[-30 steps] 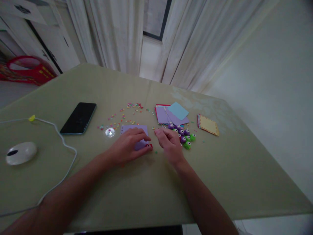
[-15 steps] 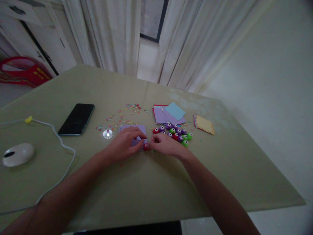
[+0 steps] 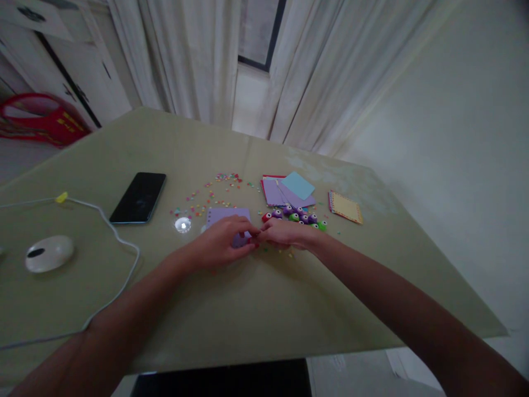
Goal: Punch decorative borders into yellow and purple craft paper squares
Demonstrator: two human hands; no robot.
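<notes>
My left hand point(image 3: 231, 240) lies over a small purple card point(image 3: 219, 214) with a row of dark marks along its left edge. Its curled fingers and thumb close in at the card's right side. A bit of red point(image 3: 251, 241) shows at those fingertips; its shape is mostly hidden. My right hand point(image 3: 285, 232) is closed, fingertips touching those of the left hand; what they grip cannot be seen. Just behind it sits a cluster of small purple, green and red pieces with big round eyes point(image 3: 303, 217), partly covered by this hand.
Paper confetti point(image 3: 227, 177) is strewn behind the card. Beyond the cluster lie purple and blue cards point(image 3: 298, 185), with a yellow card stack point(image 3: 346, 208) to the right. Leftward are a clear shiny disc point(image 3: 182, 224), a black phone point(image 3: 139, 198), a white cable point(image 3: 124, 241) and a mouse point(image 3: 49, 254).
My right hand has shifted over the front of the eyed pieces, its forearm swinging outward, and its fingertips now meet my left hand's. The red piece is more hidden. The view has shifted slightly.
</notes>
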